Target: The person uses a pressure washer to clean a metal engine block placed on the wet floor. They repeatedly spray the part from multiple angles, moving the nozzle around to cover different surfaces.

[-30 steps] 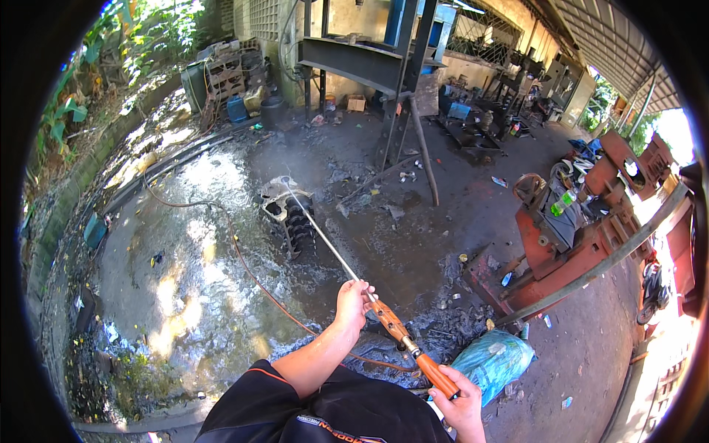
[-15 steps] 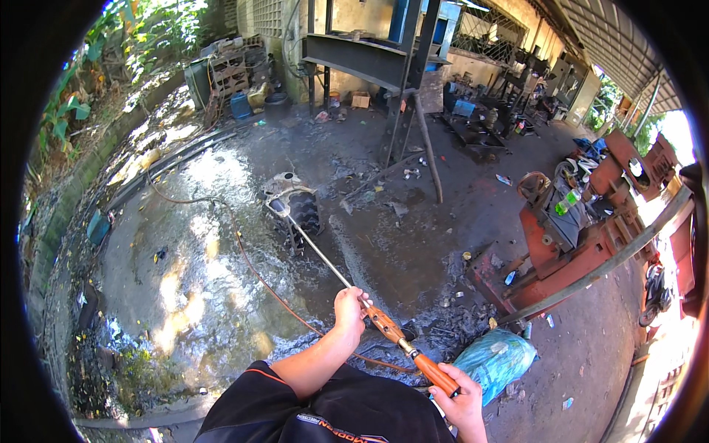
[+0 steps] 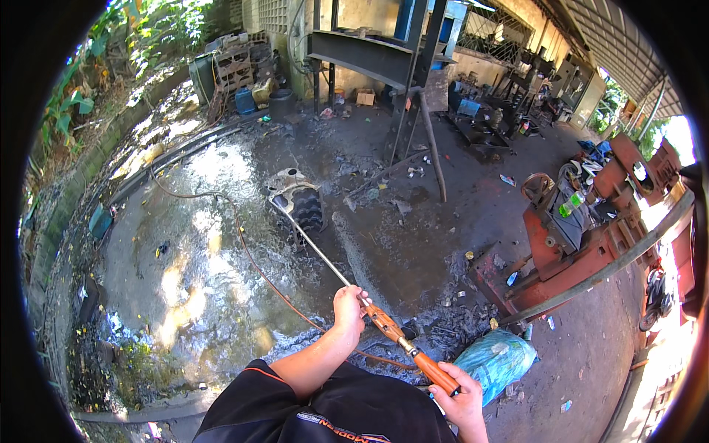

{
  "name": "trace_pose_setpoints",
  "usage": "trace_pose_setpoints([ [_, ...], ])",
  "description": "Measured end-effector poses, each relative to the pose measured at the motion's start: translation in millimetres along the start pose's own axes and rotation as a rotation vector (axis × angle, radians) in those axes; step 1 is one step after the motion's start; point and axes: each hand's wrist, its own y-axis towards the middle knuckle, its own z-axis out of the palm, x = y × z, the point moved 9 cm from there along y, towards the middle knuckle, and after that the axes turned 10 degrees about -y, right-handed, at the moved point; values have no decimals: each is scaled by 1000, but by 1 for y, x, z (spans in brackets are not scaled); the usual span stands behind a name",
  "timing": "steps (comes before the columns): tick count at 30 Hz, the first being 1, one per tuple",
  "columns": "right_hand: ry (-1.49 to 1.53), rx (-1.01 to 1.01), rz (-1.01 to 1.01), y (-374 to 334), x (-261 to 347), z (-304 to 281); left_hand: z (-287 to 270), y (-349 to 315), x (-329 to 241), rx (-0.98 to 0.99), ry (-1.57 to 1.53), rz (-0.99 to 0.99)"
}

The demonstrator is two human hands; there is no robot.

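A: Here we are, both hands on the spray lance [image 3: 385, 324]! What are the fingers doing?
B: The left hand [image 3: 348, 308] has its fingers curled around the metal tube, just ahead of the wooden fore-grip. The right hand [image 3: 459, 399], behind and to the right, grips the rear handle; whether a trigger is pressed, I can't tell.
A: And the target?
B: The metal part [image 3: 304, 209], pale casing and dark ribs, lies on the wet ground, well beyond the left fingers and a touch to their left. The tube's far end points right at it.
A: So, aiming and rinsing?
B: That's my reading, though I can't make out a clear jet.
A: What does the next move call for?
B: I'd say a firm left grip to swing the tip across the ribs, right fingers steadying the rear, clear of the teal bag [image 3: 496, 362] just beyond them.
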Motion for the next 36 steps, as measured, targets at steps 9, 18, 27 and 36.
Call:
trace_pose_setpoints([
  [9, 9, -5, -7, -2, -1, 0, -6, 2, 7, -24, -1, -15],
  [18, -48, 2, -1, -5, 0, 1, -18, 0, 22, -61, 12, -73],
  [27, -88, 38, 26, -9, 4, 4, -28, -1, 30, -44, 29, -102],
  [36, -122, 29, -13, -14, 0, 4, -38, -5, 40, -72, 28, -128],
])
